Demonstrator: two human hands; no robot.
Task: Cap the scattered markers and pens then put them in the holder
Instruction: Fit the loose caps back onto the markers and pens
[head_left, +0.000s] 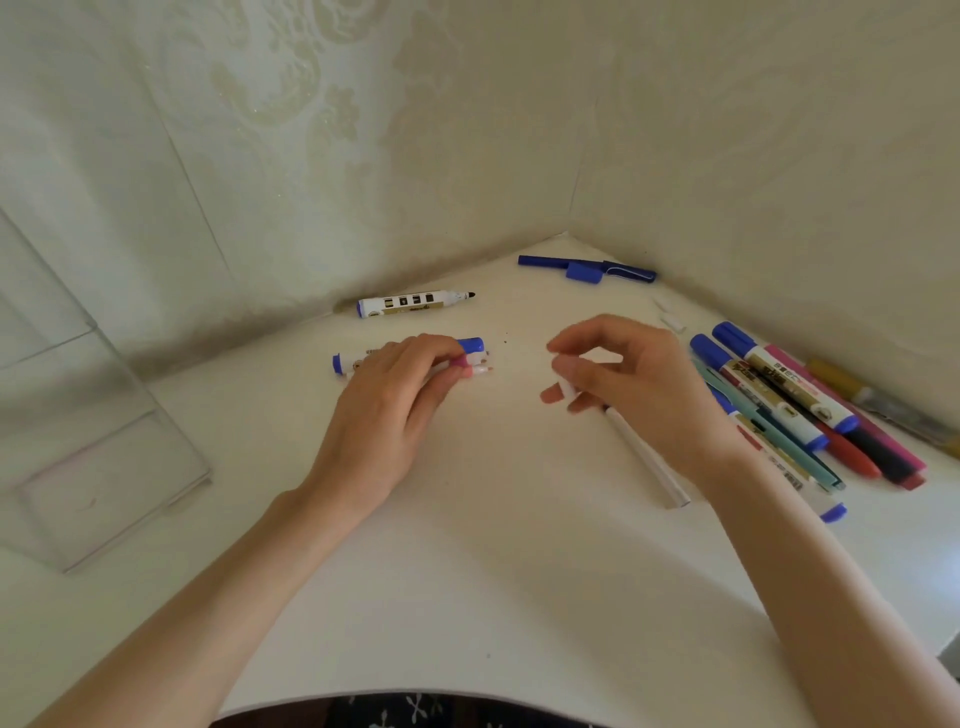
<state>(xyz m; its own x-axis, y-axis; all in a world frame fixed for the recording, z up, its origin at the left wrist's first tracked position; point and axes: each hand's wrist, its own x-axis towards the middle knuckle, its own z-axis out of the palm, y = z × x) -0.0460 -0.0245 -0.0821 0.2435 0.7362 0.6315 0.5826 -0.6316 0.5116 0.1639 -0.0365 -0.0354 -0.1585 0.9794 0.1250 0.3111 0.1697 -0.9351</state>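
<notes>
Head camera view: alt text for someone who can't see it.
A left hand pinches a thin pink-tipped white pen while the right hand holds a small white cap, over a white table. Markers lie around; a clear acrylic holder stands left.

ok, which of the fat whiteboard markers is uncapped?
The marker by the back wall, beyond the left hand: bare black tip. The other fat markers show blue caps.

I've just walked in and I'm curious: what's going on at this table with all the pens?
A person is tidying pens on a white table. The left hand pinches a thin pink-tipped pen lying next to a white marker with a blue cap. The right hand seems to hold a small white cap over a slim white pen. An uncapped black-tipped white marker lies further back; a clear plastic holder stands at left.
</notes>
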